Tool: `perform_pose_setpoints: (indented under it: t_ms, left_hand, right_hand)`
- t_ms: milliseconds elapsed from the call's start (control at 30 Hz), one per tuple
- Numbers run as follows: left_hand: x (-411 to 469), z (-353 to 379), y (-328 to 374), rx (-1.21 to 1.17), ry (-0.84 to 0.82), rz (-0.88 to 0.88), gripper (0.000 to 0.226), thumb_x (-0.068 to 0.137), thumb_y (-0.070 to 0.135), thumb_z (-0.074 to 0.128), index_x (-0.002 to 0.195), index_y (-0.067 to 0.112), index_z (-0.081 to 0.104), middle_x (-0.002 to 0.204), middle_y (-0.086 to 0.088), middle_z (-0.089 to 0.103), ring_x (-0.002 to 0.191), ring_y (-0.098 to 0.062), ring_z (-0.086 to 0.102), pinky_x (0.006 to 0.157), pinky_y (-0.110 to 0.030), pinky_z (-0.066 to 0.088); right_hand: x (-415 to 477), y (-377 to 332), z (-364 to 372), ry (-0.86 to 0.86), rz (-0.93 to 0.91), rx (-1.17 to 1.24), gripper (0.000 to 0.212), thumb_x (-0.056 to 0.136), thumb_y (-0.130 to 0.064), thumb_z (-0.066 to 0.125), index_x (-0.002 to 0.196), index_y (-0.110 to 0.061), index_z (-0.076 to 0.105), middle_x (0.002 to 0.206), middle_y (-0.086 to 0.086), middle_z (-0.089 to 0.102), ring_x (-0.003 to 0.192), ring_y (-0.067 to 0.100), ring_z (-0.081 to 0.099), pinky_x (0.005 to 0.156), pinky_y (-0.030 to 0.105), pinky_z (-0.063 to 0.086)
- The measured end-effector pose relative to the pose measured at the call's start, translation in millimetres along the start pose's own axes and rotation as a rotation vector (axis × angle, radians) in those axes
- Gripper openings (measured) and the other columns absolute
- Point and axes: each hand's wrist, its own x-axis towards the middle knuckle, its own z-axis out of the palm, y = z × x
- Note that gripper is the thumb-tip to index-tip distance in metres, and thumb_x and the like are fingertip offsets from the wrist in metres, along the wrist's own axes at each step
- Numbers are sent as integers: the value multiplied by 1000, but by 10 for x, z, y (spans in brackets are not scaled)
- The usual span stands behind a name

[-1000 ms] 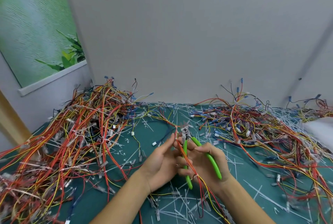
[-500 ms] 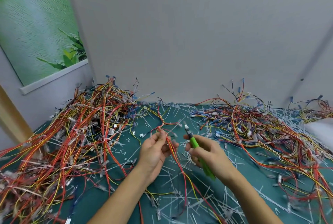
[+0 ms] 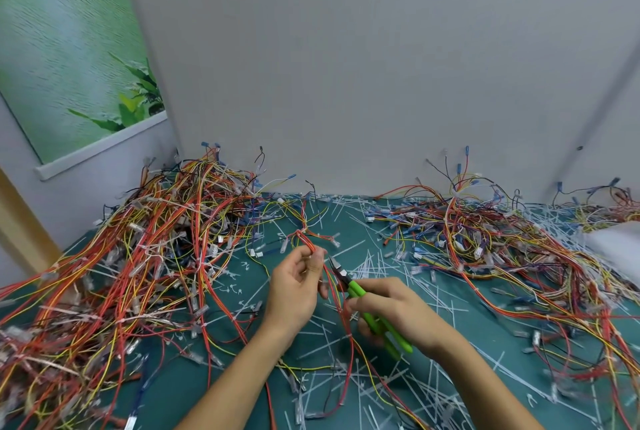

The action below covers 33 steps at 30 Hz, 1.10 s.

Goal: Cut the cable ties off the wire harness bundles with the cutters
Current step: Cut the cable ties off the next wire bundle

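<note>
Status: task underway, well short of finished.

Left hand (image 3: 298, 287), frame centre: thumb and fingertips pinch a thin red, orange and yellow wire harness strand (image 3: 303, 237), holding it up off the teal counter (image 3: 173, 377). The strand runs down between the two hands towards the lower edge of the frame.

Right hand (image 3: 394, 308), just right of centre: fingers wrap round the green-handled cutters (image 3: 356, 291). The dark nose points to the upper left, just beside the strand and the left fingertips. Blades are too small to tell whether they are apart or around a tie. No tie is resolvable at the nose.

Done, judged from the litter: many loose white plastic cable-tie offcuts (image 3: 346, 353) are scattered across the counter, thickest in the centre and towards the right. The looser, flatter spread of multicoloured wires (image 3: 485, 239) at right centre looks like processed stock, though I cannot confirm this.

Left to do: the large tangled heap of red, orange and yellow harnesses (image 3: 156, 256) fills the left half of the frame. White ties are visible wrapped round several of its bundles. Judged from that, the bulk of the cutting remains, plus the strand in hand.

Other: a pale object (image 3: 616, 242) at the right edge is unidentifiable. A plain grey wall (image 3: 346, 66) stands behind.
</note>
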Motion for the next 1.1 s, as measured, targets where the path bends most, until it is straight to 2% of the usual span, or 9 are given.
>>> perform_pose_setpoints:
  t_ms: [167,367,433,500,567,700,900,1000,1100]
  left_hand:
    - [8,-15,-8,6,14,12,26,94,44,62,107,25,73,67,-9,64,53,-18,57,59,-38,52]
    - [-18,-29,-17,71,1,4,40,93,48,62,126,26,70,53,1,55,52,-14,53,58,-32,48]
    - [-16,-34,-22,77,-4,-8,32,94,47,62,119,30,74,53,0,56,53,-13,52,58,-29,46]
    - [-22,-22,-6,55,0,-28,23,95,45,63,99,30,80,57,-5,62,55,-13,53,59,-27,47]
    - [-19,7,16,-52,18,-103,25,89,43,69,90,21,81,68,-11,69,59,-14,59,63,-26,53]
    - [-14,33,28,-188,39,-244,24,84,33,76,93,11,78,77,-11,73,63,-14,64,62,-26,55]
    - [-44,78,39,-155,98,-215,8,92,15,71,95,9,75,77,-12,73,66,-16,62,59,-25,52]
    - [-50,95,24,-91,114,-165,5,91,12,72,91,9,75,69,-5,71,62,-13,62,59,-26,52]
    - [-89,110,3,21,106,-82,7,91,13,73,87,17,77,66,2,72,57,-7,62,59,-21,52]
  right_hand:
    - [-24,-16,1,-3,17,46,11,88,-21,60,88,-11,66,59,0,59,47,15,52,45,24,41]
    - [-24,-16,-2,-29,11,76,14,91,-23,59,82,-20,70,59,1,60,48,16,54,46,24,43]
    - [-19,-6,12,-24,-3,64,20,93,-23,57,81,-27,72,59,2,59,46,16,53,46,24,43]
    - [-6,7,32,-8,-11,42,23,95,-23,55,81,-31,72,60,7,58,45,18,51,46,24,42]
    - [13,16,37,42,2,49,17,93,-27,57,83,-19,69,59,12,55,45,22,49,47,25,41]
    - [42,53,23,76,32,58,25,93,-27,58,91,-3,61,61,15,53,48,24,50,50,29,42]
    - [54,95,65,68,81,7,28,107,-16,48,101,12,50,67,16,56,52,25,52,51,30,43]
    - [61,104,67,79,97,4,27,108,-18,47,104,7,57,69,16,58,54,26,54,53,32,44]
    - [52,89,85,88,97,7,26,109,-18,47,93,-19,69,72,18,58,55,26,55,49,28,45]
